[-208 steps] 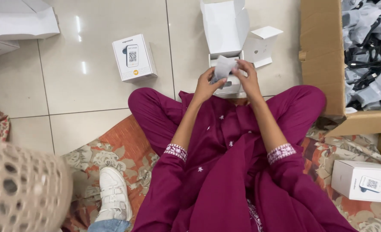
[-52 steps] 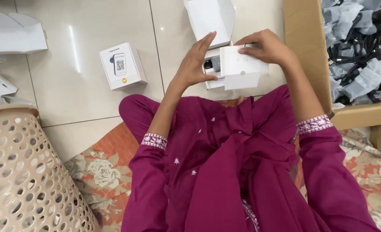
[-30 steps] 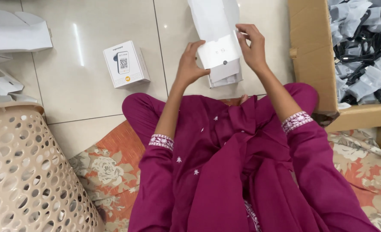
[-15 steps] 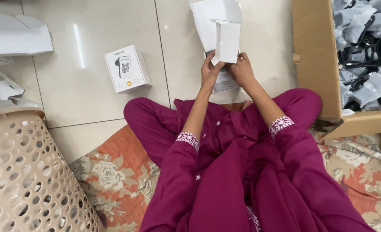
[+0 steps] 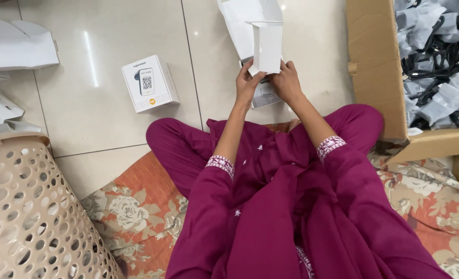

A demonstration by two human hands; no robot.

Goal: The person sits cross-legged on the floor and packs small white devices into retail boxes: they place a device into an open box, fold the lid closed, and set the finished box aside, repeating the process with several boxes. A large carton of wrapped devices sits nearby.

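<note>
Pale glossy floor tiles [image 5: 110, 113] spread before us as we sit cross-legged on a flowered mat [image 5: 136, 212]. At far left stands a beige perforated basket [image 5: 27, 217], its contents hidden; beyond it lies a closed white box [image 5: 150, 83]. Our left hand [image 5: 248, 85] and right hand [image 5: 286, 82] pinch the lower end of a white cardboard insert [image 5: 266, 47], held upright, long axis pointing away from us. At right, a brown carton [image 5: 377, 72] holds bagged black cables [image 5: 436, 51].
</note>
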